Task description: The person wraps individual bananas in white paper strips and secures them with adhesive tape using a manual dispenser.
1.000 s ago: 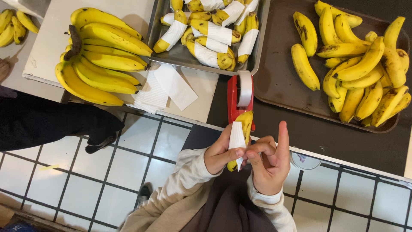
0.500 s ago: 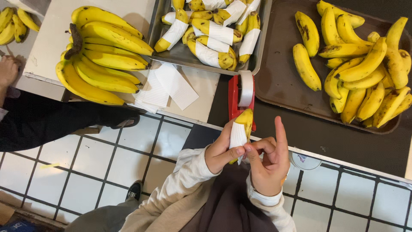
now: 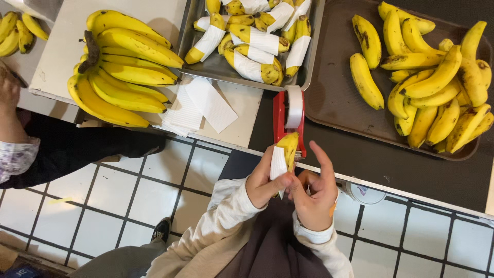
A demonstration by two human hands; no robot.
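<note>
while both hands met just below the counter edge, the left hand (image 3: 265, 183) was clenched around the lower part of a banana (image 3: 288, 148) that stood nearly upright, its yellow tip pointing up toward the red tape dispenser (image 3: 282, 116). a white paper wrap (image 3: 278, 163) covered the banana's left side, pinched under the left thumb. the right hand (image 3: 314, 198) pressed in from the other side, thumb and curled fingers gripping the wrapped base of the same banana, while its index finger stuck straight up, free of anything. the banana's tip overlapped the front of the dispenser, though i could not tell whether they touched. a roll of pale tape (image 3: 294, 106) sat on the dispenser, which stood at the seam between the light counter and the dark one.

behind the dispenser, a metal tray (image 3: 313, 46) held bananas already banded in white paper. to the right lay a dark brown tray (image 3: 339, 92) filled with loose, spotted bananas (image 3: 437, 77). to the left, a large bunch of bananas (image 3: 118, 72) rested on the white counter (image 3: 242, 110), and just beside it was a small stack of white paper sheets (image 3: 203, 105), one sheet lying askew on top. at the far left another person's hand (image 3: 9, 98) and patterned sleeve (image 3: 15, 159) showed near a few more bananas (image 3: 18, 31). below it all ran a white tiled floor (image 3: 103, 190) with dark grout.
</note>
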